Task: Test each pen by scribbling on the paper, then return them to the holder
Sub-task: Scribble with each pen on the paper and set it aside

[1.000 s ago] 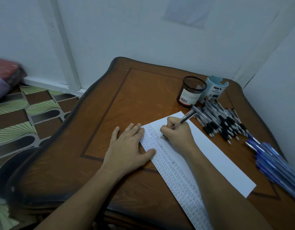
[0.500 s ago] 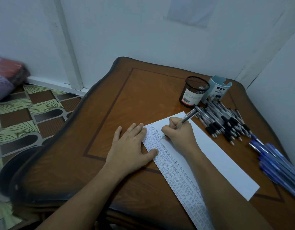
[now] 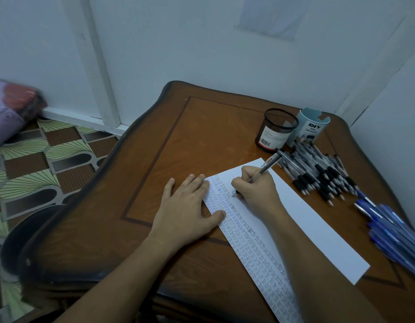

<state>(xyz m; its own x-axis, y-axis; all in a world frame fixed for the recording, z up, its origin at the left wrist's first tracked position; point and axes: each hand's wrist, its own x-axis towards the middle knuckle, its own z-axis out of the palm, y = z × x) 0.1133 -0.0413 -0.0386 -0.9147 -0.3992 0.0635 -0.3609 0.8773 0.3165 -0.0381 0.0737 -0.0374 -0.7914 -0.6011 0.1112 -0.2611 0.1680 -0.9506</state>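
The pen (image 3: 264,168) in the right hand (image 3: 255,190) has inched across the paper (image 3: 306,217).

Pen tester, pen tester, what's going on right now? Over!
Right hand grips pen, tip on paper. Left hand flat, pinning the paper's edge. Mesh holder upright, black pens piled beside it.

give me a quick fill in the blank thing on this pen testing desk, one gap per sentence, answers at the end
1. The right hand grips a pen while the left hand steadies the paper, whose unwritten side is ____.
2. The pile of pens beside the mesh holder has ____ grips.
3. The pale organiser next to that holder reads ____.
4. The loose pens at the right edge of the table are ____.

Answers: white, black, DIY, blue
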